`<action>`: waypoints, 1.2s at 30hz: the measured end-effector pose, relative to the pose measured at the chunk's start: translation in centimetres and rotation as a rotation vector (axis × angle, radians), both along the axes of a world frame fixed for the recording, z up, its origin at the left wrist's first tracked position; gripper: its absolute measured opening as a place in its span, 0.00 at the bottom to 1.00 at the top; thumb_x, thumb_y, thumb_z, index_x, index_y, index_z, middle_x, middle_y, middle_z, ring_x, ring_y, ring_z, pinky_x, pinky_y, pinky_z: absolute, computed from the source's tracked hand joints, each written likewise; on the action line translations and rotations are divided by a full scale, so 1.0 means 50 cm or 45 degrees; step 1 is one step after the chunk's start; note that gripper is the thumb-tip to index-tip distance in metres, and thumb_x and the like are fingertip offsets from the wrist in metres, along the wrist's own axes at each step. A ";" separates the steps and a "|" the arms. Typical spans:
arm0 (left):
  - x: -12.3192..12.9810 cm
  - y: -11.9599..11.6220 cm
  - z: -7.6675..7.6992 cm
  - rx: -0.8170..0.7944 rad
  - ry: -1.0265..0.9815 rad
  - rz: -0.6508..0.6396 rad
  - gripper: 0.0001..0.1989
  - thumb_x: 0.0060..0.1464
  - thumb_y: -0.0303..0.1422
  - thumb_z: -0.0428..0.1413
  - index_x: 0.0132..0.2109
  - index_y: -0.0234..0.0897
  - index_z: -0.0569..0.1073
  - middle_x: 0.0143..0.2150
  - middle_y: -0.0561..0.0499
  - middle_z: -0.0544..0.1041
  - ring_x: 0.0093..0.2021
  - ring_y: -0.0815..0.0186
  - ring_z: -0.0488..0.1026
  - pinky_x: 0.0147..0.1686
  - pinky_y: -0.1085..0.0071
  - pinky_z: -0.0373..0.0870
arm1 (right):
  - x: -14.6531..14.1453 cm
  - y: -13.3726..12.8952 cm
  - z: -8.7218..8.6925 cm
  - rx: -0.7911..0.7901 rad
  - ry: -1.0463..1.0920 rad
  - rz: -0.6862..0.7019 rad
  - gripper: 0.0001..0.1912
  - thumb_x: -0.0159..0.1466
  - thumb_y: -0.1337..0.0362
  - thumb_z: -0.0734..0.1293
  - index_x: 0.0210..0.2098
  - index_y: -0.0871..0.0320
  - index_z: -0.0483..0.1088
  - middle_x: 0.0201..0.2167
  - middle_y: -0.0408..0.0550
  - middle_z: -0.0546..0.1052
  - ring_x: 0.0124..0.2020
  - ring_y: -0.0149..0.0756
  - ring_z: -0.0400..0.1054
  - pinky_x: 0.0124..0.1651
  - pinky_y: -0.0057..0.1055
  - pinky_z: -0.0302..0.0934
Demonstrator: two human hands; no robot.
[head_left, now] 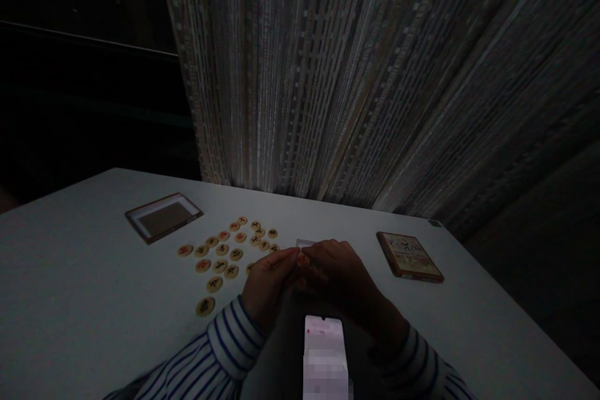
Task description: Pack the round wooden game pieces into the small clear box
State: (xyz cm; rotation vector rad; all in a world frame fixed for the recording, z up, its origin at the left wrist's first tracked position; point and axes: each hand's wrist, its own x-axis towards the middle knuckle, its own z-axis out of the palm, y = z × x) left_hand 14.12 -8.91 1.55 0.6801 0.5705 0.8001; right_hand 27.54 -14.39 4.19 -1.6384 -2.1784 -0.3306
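Observation:
My left hand and my right hand meet over the middle of the white table. Between their fingertips is a round wooden piece with a red mark; the fingers of both hands are closed around it. Part of a pale, clear-looking object shows just behind my fingers, mostly hidden. Several round pieces with dark or red characters, such as a dark-marked one and a red-marked one, lie loose to the left of my hands. Some are partly covered by my left hand.
An open shallow box lies at the back left of the table. A closed box or lid with printed artwork is at the right. A lit phone lies below my hands. A patterned curtain hangs behind the table.

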 end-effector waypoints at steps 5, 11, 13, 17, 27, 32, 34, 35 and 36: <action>-0.001 0.002 -0.005 0.058 0.064 0.021 0.16 0.34 0.33 0.65 0.35 0.31 0.77 0.32 0.46 0.79 0.33 0.65 0.75 0.37 0.71 0.70 | 0.001 -0.001 0.000 -0.029 -0.007 0.012 0.09 0.64 0.61 0.59 0.39 0.57 0.68 0.32 0.46 0.73 0.34 0.34 0.63 0.34 0.31 0.47; -0.004 0.014 -0.018 0.300 0.285 0.127 0.14 0.37 0.37 0.62 0.32 0.33 0.77 0.31 0.48 0.79 0.32 0.64 0.75 0.36 0.70 0.71 | 0.009 -0.002 -0.001 -0.057 -0.020 -0.008 0.10 0.63 0.62 0.58 0.38 0.58 0.67 0.33 0.47 0.73 0.34 0.34 0.63 0.34 0.32 0.48; -0.005 0.019 -0.022 0.514 0.436 0.219 0.12 0.40 0.37 0.59 0.32 0.34 0.77 0.31 0.49 0.79 0.33 0.64 0.75 0.37 0.69 0.71 | 0.015 -0.002 0.006 -0.086 -0.035 -0.049 0.10 0.63 0.62 0.58 0.38 0.59 0.68 0.32 0.47 0.73 0.34 0.34 0.63 0.34 0.32 0.48; -0.007 0.027 -0.043 0.914 0.726 0.330 0.10 0.47 0.35 0.54 0.35 0.35 0.76 0.32 0.48 0.79 0.34 0.63 0.75 0.35 0.68 0.72 | 0.039 0.003 0.037 -0.221 -0.048 -0.115 0.10 0.61 0.63 0.61 0.39 0.59 0.69 0.34 0.48 0.74 0.36 0.35 0.65 0.37 0.31 0.52; -0.006 0.024 -0.087 1.557 0.921 0.007 0.18 0.42 0.28 0.56 0.45 0.37 0.70 0.44 0.44 0.75 0.44 0.58 0.71 0.44 0.60 0.70 | 0.100 0.018 0.036 -0.449 0.005 -0.179 0.09 0.57 0.64 0.63 0.38 0.57 0.70 0.35 0.47 0.76 0.34 0.34 0.67 0.35 0.28 0.56; -0.006 0.017 -0.071 1.494 0.932 -0.065 0.17 0.41 0.25 0.56 0.42 0.36 0.70 0.42 0.44 0.75 0.43 0.57 0.72 0.44 0.57 0.69 | 0.111 0.019 0.022 -0.545 -0.032 -0.174 0.12 0.58 0.64 0.62 0.41 0.55 0.70 0.36 0.47 0.76 0.34 0.34 0.68 0.34 0.28 0.55; -0.006 0.016 -0.072 1.461 0.910 -0.028 0.19 0.40 0.25 0.56 0.44 0.37 0.70 0.44 0.45 0.74 0.45 0.57 0.71 0.46 0.55 0.68 | 0.114 0.021 0.018 -0.561 -0.060 -0.162 0.12 0.59 0.64 0.62 0.42 0.55 0.70 0.38 0.47 0.76 0.36 0.34 0.68 0.36 0.29 0.55; -0.007 0.015 -0.074 1.447 0.892 -0.005 0.20 0.40 0.25 0.56 0.44 0.38 0.70 0.45 0.44 0.74 0.45 0.56 0.71 0.47 0.55 0.67 | 0.115 0.023 0.016 -0.561 -0.077 -0.162 0.13 0.59 0.64 0.61 0.42 0.55 0.71 0.38 0.48 0.76 0.36 0.34 0.68 0.37 0.29 0.55; -0.008 0.015 -0.075 1.439 0.874 0.012 0.20 0.40 0.25 0.55 0.45 0.37 0.70 0.45 0.44 0.74 0.46 0.56 0.70 0.47 0.56 0.67 | 0.116 0.024 0.013 -0.559 -0.096 -0.161 0.13 0.59 0.64 0.61 0.42 0.55 0.70 0.38 0.48 0.76 0.36 0.35 0.68 0.37 0.30 0.55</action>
